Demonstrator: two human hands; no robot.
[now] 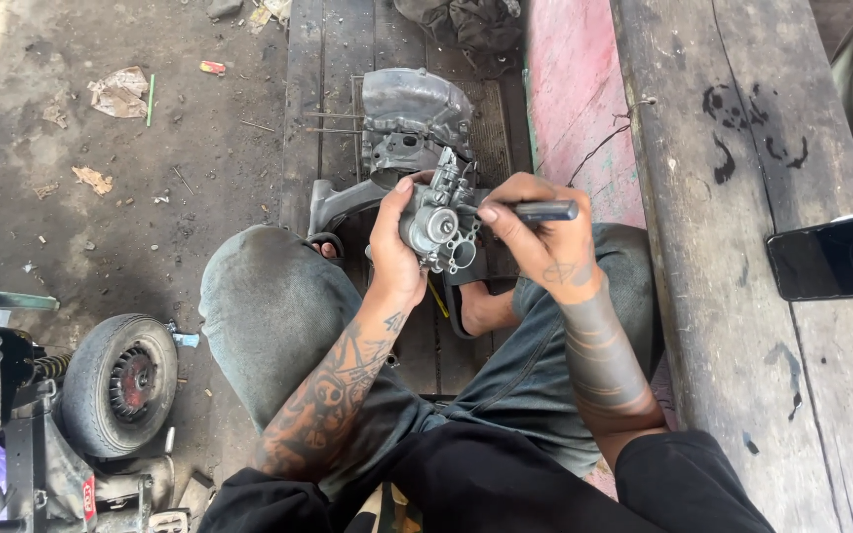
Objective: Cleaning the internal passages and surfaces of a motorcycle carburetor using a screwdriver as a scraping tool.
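Here the carburetor (438, 229) is sitting above the person's knees, just in front of the engine (412, 123) that is lying on the dark planks (333, 59). The left hand (394, 252) is gripping the carburetor from its left side, thumb up against the top, holding its round bore toward the camera. The right hand (535, 237) is pinching a dark-handled tool (537, 210), likely a screwdriver, with its tip going into the carburetor's upper right; the tip itself is hidden. The step in hand seems to be turning a screw or fitting on the body. What it calls for now is a steady left grip while the right hand is twisting, keeping the tool square so it is not slipping. Further out, a phone (836, 255) is lying on the wooden bench (742, 296), and a small wheel (118, 383) is standing at lower left.
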